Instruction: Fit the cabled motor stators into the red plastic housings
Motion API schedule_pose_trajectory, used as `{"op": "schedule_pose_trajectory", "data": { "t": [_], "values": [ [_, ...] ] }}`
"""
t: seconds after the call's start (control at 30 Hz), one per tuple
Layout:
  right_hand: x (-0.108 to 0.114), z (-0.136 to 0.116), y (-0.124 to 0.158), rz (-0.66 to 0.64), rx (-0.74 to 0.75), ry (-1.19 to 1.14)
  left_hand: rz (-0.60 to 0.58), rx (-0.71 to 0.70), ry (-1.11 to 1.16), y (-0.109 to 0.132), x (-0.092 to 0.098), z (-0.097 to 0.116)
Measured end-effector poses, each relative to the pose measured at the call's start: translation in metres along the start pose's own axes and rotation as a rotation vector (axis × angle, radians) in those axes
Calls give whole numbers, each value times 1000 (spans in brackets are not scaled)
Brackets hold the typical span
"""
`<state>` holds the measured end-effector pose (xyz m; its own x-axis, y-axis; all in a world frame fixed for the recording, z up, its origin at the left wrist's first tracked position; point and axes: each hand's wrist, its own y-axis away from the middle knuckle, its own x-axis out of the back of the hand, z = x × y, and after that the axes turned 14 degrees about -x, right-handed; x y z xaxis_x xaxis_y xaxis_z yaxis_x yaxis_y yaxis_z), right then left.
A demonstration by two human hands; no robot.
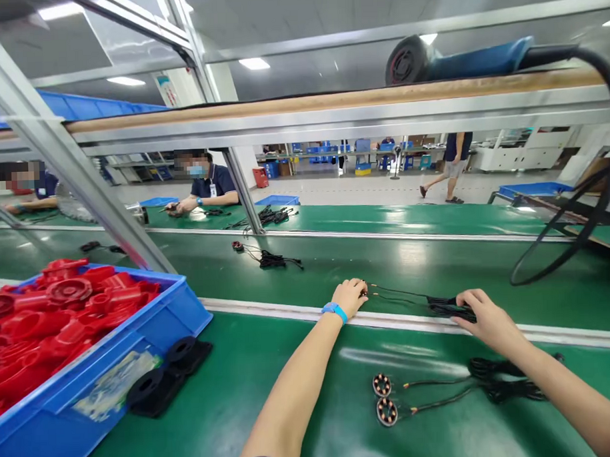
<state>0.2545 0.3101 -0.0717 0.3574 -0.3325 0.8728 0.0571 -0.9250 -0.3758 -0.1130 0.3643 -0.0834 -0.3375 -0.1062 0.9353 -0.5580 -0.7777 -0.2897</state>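
Note:
My left hand (350, 297), a blue band on its wrist, has its fingers closed over a small wound motor stator, mostly hidden beneath them, above the green belt just past the white rail. Two thin leads (400, 293) run right from it to a bundled black cable (440, 307). Around that bundle my right hand (483, 315) is closed, thumb and fingers on either side. Nearer me on the green tabletop lie two round stators with copper windings, an upper stator (382, 385) and a lower stator (387, 411). Their leads reach black cable bundles (510, 379), partly behind my right forearm.
A blue bin (187, 302) of red plastic parts (68, 317) stands left, with black blocks (170, 376) beside it. Another stator with cable (271, 258) lies on the belt. A blue power tool (479, 57) rests on the overhead shelf, its cord hanging right. Co-workers sit opposite.

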Motion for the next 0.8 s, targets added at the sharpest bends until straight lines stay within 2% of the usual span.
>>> {"op": "schedule_pose_trajectory", "data": {
  "t": [0.2, 0.37, 0.53, 0.63, 0.7, 0.8],
  "values": [
    [13, 19, -2, -111, -83, -198, -178, -127, -83, -17, 6, 1],
    [25, 27, 3, -282, -150, -257, -278, -174, -118, -31, 11, 9],
    [30, 39, 14, -285, -152, -234, -367, -177, -128, -45, 17, 23],
    [33, 52, 24, -252, -156, -242, -374, -209, -113, -29, 22, 43],
    [35, 62, 32, -264, -176, -263, -349, -235, -93, -6, 26, 59],
    [39, 71, 46, -353, -239, -344, -318, -252, -49, 36, 31, 82]
  ]
}}
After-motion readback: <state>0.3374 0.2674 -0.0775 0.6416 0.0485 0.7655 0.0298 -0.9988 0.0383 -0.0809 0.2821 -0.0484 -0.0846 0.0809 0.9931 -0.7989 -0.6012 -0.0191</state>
